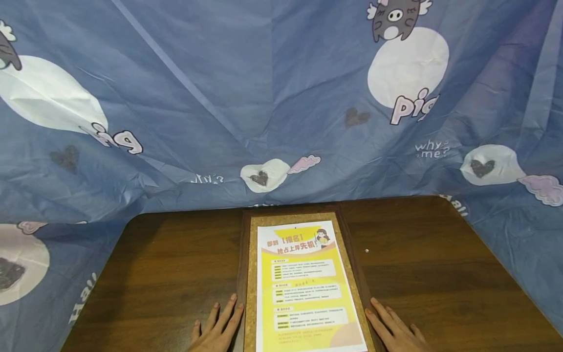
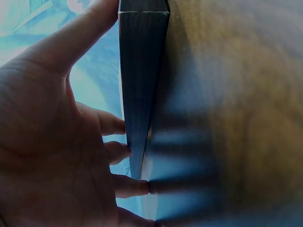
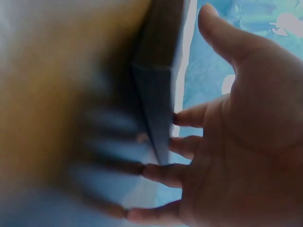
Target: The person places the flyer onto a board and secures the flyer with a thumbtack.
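Observation:
A cork board [image 1: 252, 274] with a dark wooden frame [image 1: 352, 244] lies on the table, a yellow and white printed poster [image 1: 303, 293] on its face. A small dark dot, perhaps a pin, shows at the poster's top. My left hand [image 1: 217, 328] is at the frame's lower left side, fingers extended; in the left wrist view its thumb and some fingertips [image 2: 113, 125] meet the frame's edge [image 2: 139, 71]. On the opposite side is my right hand [image 1: 393, 330], fingers spread. Its fingertips [image 3: 182, 116] are by the frame's edge [image 3: 158, 104], the thumb [image 3: 213, 26] apart from it.
The brown wooden table [image 1: 176, 264] has rounded far corners. A tiny whitish object [image 1: 367, 251] lies right of the board, too small to identify. Behind and around the table hangs a blue cloth [image 1: 220, 98] printed with pigs, hearts and words.

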`<state>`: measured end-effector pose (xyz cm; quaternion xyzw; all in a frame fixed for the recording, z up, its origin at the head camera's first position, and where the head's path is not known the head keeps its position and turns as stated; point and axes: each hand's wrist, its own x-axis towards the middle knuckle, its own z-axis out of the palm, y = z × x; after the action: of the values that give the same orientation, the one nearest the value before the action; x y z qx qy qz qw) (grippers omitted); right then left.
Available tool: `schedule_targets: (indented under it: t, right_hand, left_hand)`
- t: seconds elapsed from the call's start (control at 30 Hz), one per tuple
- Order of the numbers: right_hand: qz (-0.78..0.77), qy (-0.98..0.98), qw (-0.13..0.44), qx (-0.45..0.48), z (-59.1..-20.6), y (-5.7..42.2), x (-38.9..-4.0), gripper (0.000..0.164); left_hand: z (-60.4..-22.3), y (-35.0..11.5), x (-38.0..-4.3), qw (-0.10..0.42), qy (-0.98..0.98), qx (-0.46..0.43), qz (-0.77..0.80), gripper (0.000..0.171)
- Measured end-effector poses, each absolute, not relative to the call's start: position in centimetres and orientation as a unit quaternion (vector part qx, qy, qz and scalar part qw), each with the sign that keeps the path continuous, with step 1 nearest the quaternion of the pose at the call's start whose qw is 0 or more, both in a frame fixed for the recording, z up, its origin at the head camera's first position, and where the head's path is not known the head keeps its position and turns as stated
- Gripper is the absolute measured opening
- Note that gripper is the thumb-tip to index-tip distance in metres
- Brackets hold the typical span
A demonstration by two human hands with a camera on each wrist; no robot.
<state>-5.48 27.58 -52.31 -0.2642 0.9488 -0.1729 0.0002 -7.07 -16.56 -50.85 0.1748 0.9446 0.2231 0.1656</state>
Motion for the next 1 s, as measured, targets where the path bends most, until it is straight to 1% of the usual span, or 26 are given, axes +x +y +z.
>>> schedule_targets:
  t: [0.07,0.17,0.23,0.3,0.4,0.5,0.6,0.83,1.0]
  right_hand:
    - [-0.196,0.933,0.031,-0.299,-51.8,28.3,-6.2,0.091]
    - [-0.215,0.907,0.059,-0.359,-51.0,29.3,-7.3,0.085]
    - [-0.22,0.896,0.087,-0.376,-50.2,29.5,-8.0,0.081]
    - [-0.232,0.892,0.13,-0.365,-48.9,29.4,-8.6,0.074]
    - [-0.257,0.895,0.192,-0.311,-46.6,29.0,-9.3,0.069]
    - [-0.287,0.893,0.209,-0.278,-44.8,28.6,-10.3,0.067]
    - [-0.304,0.893,0.185,-0.278,-43.9,28.4,-11.5,0.062]
    - [-0.308,0.907,0.072,-0.278,-44.1,28.4,-13.8,0.053]
    - [-0.317,0.909,0.003,-0.27,-44.7,28.2,-15.4,0.051]
  left_hand:
    - [-50.8,-16.7,-7.1,0.168,0.944,0.178,0.222,0.104]
    - [-50.8,-16.8,-7.1,0.169,0.942,0.187,0.219,0.104]
    - [-50.8,-16.8,-7.1,0.167,0.942,0.193,0.217,0.104]
    - [-50.8,-16.8,-7.1,0.166,0.942,0.197,0.217,0.105]
    - [-50.8,-16.8,-7.1,0.164,0.942,0.199,0.216,0.106]
    - [-50.8,-16.8,-7.0,0.164,0.941,0.198,0.219,0.107]
    - [-50.9,-16.8,-7.0,0.159,0.942,0.2,0.219,0.107]
    - [-50.7,-16.7,-6.9,0.146,0.942,0.205,0.22,0.107]
    - [-50.5,-16.7,-6.9,0.148,0.94,0.209,0.225,0.107]
